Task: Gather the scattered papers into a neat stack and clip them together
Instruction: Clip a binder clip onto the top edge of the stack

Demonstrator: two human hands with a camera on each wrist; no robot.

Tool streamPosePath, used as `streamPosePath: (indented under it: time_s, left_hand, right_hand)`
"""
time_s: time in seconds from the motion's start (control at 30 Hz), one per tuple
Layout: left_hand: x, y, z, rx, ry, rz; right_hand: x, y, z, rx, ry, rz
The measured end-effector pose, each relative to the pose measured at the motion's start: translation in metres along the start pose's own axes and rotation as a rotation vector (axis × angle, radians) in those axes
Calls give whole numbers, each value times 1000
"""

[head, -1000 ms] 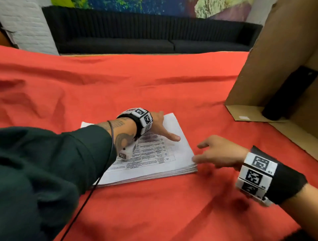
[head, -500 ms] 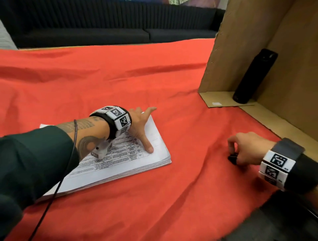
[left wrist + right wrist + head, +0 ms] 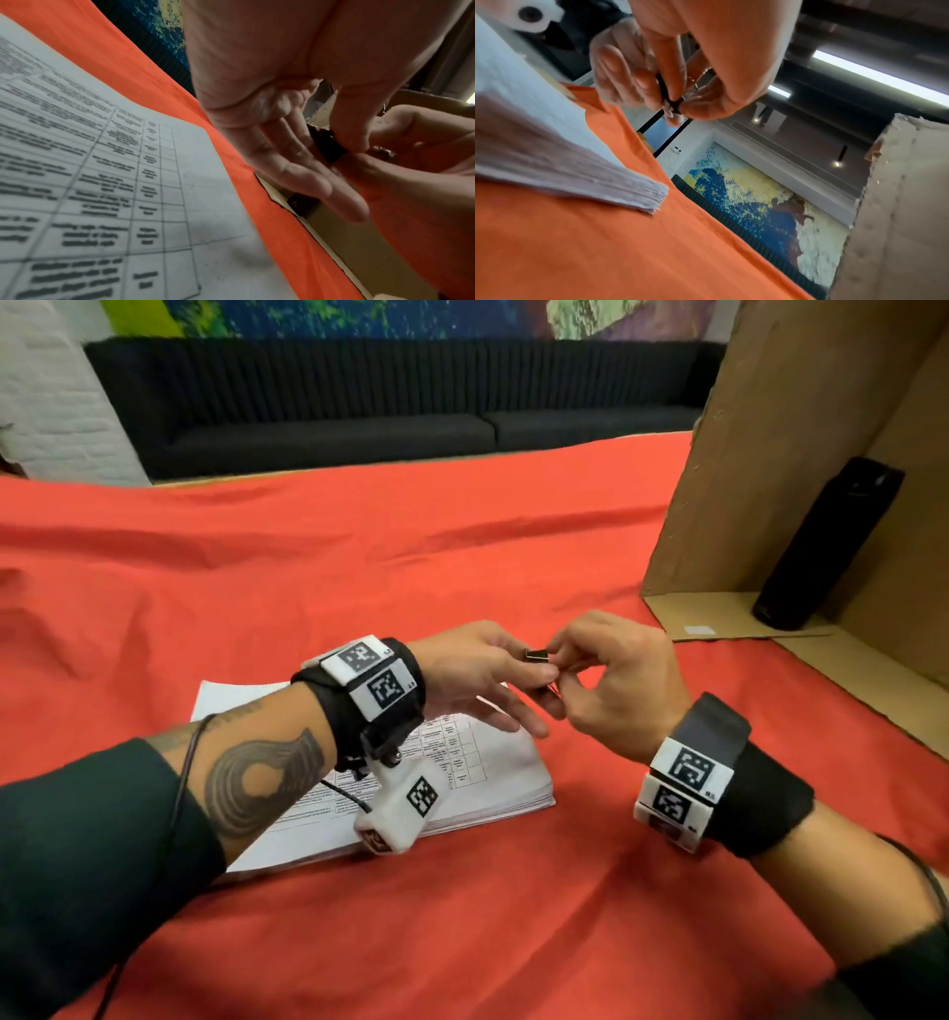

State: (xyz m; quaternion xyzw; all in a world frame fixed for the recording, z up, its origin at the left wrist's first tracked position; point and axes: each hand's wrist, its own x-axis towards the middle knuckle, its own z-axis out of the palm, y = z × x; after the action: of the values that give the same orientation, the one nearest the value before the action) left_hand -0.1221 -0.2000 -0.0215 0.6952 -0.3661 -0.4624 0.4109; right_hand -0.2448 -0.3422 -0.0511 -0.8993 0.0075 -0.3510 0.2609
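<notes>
A stack of printed papers [image 3: 477,793] lies squared on the red cloth [image 3: 411,557]; its printed top sheet [image 3: 102,182] fills the left wrist view and its edge [image 3: 539,152] shows in the right wrist view. Both hands meet just above the stack's far right corner. Between them is a small black binder clip [image 3: 536,654]. My left hand [image 3: 531,683] pinches the clip [image 3: 327,147] between thumb and fingers. My right hand [image 3: 562,670] pinches the clip [image 3: 671,101] at its silver handles with thumb and forefinger. The clip is not touching the papers.
An open cardboard box [image 3: 770,480] stands on its side at the right, with a black bottle [image 3: 827,546] leaning inside it. A black sofa [image 3: 359,428] runs along the far wall. Wrinkled cloth covers the table all round the stack.
My left hand has lifted off the stack. My right hand picked the clip off the cloth at the right and brought it to the left hand.
</notes>
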Motion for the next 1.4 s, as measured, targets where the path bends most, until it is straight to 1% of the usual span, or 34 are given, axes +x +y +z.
streamPosePath:
  time_s: [0.03,0.07,0.13,0.17,0.2,0.27,0.4,0.47,0.57,0.63,0.7,0.77,0.8,0.83,0.87,0.9,0.93,1.0,1.07,1.1,1.13,1.23,1.4]
  left_hand:
    - [-3,-2,-3,-45,12,12]
    - [-5,-3,-6,-70,28,22]
    - [-7,-5,-7,-70,55,54]
    - [-7,-4,-7,-62,58,72]
    - [-7,-2,-6,-54,62,89]
    - [-4,1,-4,-39,92,118]
    - [2,1,-2,-106,187,117]
    - [5,-1,0,-145,222,107]
    - [15,-2,-2,-213,308,100]
    - [21,0,-4,-201,299,89]
    - [28,4,-9,-132,257,59]
    - [35,9,-23,49,240,33]
    - [38,12,-32,213,247,44]
    - [42,16,-42,426,240,76]
    - [46,20,-50,658,196,115]
    - [49,23,-56,877,117,133]
    - [52,25,-57,1061,9,128]
    - [64,21,-52,1301,-216,87]
    - [77,16,-43,1477,-398,39]
    - [82,14,-38,1552,-459,18]
    - [87,11,-35,1611,-492,16]
    - [92,7,-28,1716,-509,53]
    - [102,6,-28,1842,-531,26]
  right_hand:
    - [1,-1,1,43,11,33]
    - [3,-1,0,138,-7,124]
    - [6,-1,-3,504,-92,415]
    - [8,-2,-3,683,-87,532]
    - [10,-3,-3,787,-51,616]
    - [15,-5,-2,813,-8,723]
    - [20,-1,-1,856,-68,915]
    - [19,2,0,922,-74,963]
    - [20,7,7,1011,-13,1032]
    - [22,10,10,1028,47,1080]
    - [25,17,10,1059,81,1123]
    - [26,29,8,1026,43,1171]
    - [26,36,6,960,-17,1195]
    - [25,43,4,856,-102,1214]
    - [23,50,2,731,-207,1225]
    - [20,55,1,610,-308,1228]
    - [18,59,2,522,-381,1233]
    - [15,64,3,442,-447,1243]
    - [15,68,7,401,-458,1233]
    - [15,70,8,378,-459,1223]
    - [15,72,10,358,-460,1215]
    - [13,76,11,358,-455,1221]
    - [16,74,11,377,-440,1213]
